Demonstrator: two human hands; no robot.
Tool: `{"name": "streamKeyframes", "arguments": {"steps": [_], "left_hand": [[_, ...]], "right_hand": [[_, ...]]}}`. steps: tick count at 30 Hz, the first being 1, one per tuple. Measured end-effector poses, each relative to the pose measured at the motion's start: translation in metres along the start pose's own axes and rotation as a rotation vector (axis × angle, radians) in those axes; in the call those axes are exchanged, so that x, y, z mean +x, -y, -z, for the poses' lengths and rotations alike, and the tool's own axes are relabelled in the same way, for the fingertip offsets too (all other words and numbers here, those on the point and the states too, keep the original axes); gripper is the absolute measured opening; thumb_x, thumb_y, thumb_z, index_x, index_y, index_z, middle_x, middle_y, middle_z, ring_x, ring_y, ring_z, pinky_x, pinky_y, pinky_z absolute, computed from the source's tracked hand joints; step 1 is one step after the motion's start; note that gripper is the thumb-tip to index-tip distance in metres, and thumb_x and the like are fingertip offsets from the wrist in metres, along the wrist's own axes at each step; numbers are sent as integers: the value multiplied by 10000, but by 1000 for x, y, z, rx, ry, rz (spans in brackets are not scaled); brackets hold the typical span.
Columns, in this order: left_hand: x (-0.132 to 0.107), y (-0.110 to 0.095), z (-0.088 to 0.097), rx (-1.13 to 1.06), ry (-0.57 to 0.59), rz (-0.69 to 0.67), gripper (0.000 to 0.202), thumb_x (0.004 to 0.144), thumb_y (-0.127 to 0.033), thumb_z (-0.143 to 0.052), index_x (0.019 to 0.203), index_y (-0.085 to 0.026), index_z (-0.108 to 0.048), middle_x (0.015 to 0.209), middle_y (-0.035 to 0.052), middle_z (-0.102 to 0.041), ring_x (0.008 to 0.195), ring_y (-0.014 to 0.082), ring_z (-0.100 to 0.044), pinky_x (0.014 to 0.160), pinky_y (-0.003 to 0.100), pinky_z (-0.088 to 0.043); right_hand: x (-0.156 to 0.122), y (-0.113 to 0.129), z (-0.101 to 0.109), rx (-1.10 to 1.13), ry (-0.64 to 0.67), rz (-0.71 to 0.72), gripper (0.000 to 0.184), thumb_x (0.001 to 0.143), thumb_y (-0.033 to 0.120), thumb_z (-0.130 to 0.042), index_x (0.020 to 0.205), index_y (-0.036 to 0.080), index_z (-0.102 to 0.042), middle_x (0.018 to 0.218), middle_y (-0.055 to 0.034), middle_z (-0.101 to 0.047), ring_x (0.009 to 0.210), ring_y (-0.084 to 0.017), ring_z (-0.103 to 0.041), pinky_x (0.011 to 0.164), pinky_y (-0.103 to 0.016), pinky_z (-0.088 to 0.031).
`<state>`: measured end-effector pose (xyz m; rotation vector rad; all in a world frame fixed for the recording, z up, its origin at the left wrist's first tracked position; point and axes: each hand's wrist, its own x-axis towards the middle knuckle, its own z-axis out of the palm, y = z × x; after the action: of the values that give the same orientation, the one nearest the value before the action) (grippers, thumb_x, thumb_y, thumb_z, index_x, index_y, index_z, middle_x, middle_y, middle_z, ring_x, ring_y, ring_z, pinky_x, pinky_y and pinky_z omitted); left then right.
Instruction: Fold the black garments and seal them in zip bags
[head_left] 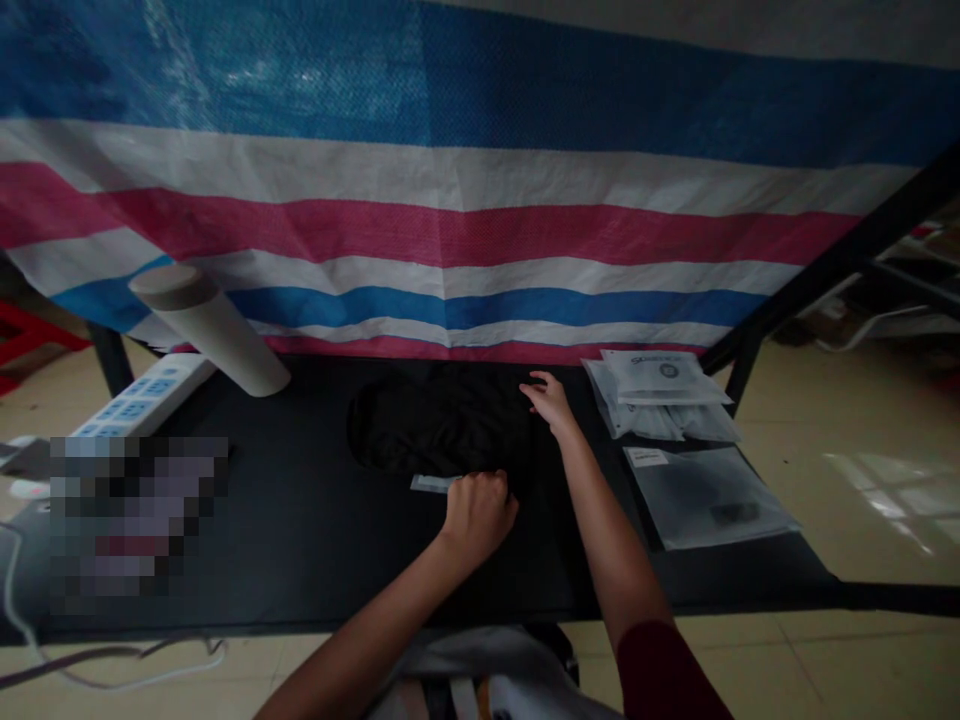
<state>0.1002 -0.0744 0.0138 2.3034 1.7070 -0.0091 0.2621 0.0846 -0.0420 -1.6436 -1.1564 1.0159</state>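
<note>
Black cloth, left hand fisted, right hand with fingers parted

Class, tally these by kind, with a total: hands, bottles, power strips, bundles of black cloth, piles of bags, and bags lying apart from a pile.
Hands: 2, left hand and right hand
Bottle: 1
Power strip: 1
Black cloth: 1
Bag pile: 1 (overlapping bags uncounted)
Separate bag: 1
Total: 7
</note>
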Motion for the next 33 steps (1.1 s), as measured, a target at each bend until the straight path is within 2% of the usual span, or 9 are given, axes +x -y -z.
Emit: {"name": "streamKeyframes", "arguments": {"steps": [5, 8, 11, 15, 18, 22, 25, 29, 33], "left_hand": [[-9, -15, 26, -3, -107, -4, 182, 873, -218, -489, 850, -149, -656, 799, 117, -709, 786, 269, -699, 639, 330, -496], [-10, -41, 30, -54, -134, -156, 154, 869, -179, -503, 875, -149, -654, 792, 104, -702, 805, 249, -692, 673, 326, -500], [-4, -66, 14, -67, -62, -309, 142, 854, -148, -527, 877, -119, -664, 784, 115, -705, 793, 261, -691, 655, 340, -506], [4, -79, -18, -54, 69, -360, 156, 858, -195, -564, 841, -99, -686, 796, 134, -711, 780, 279, -695, 639, 361, -512], [5, -72, -23, -72, 96, -385, 243, 897, -292, -540, 832, -111, -688, 805, 124, -712, 756, 263, -688, 615, 348, -511], [11, -52, -7, -84, -91, -460, 309, 952, -343, -446, 897, -136, -668, 879, 104, -692, 890, 243, -639, 742, 350, -514], [22, -33, -2, -48, -192, -406, 269, 946, -314, -450, 1058, -157, -638, 1072, 109, -651, 1034, 258, -572, 863, 393, -487], [34, -10, -20, -23, -179, -309, 651, 853, -593, -529, 1389, -230, -464, 1458, 118, -427, 1332, 415, -326, 1045, 626, -316], [39, 0, -38, -57, -142, -254, 853, 767, -808, -412, 1464, -318, -374, 1579, 65, -257, 1411, 511, -83, 1053, 762, -106]], "right_hand": [[24, 19, 4, -152, -7, 132, 427, 714, 226, -684, 1133, 192, -609, 992, -72, -676, 715, -156, -651, 609, -274, -547], [33, 23, 17, -196, 4, 235, 418, 711, 239, -703, 1117, 181, -625, 992, -73, -687, 819, -185, -669, 738, -320, -548], [38, 20, 29, -336, 34, 221, 411, 707, 233, -721, 1105, 171, -637, 960, -75, -694, 883, -202, -675, 802, -333, -529], [37, 12, 34, -597, 127, 151, 415, 762, 243, -695, 1166, 177, -624, 1017, -101, -699, 916, -199, -681, 822, -313, -512], [34, 10, 35, -669, 158, 157, 394, 811, 228, -647, 1200, 171, -611, 1071, -124, -692, 913, -194, -682, 819, -291, -503], [33, 11, 39, -721, 149, 177, 403, 834, 198, -613, 1235, 164, -585, 1072, -125, -691, 930, -204, -673, 831, -291, -492], [34, 12, 43, -766, 122, 194, 389, 846, 153, -571, 1235, 153, -576, 1039, -124, -695, 952, -223, -661, 860, -312, -476], [35, 12, 42, -806, 95, 224, 390, 864, 112, -516, 1246, 179, -559, 1059, -112, -688, 1015, -228, -641, 891, -315, -456], [28, 17, 34, -915, -22, 282, 410, 860, 166, -551, 1269, 167, -531, 1104, -119, -663, 1032, -246, -625, 890, -331, -459]]}}
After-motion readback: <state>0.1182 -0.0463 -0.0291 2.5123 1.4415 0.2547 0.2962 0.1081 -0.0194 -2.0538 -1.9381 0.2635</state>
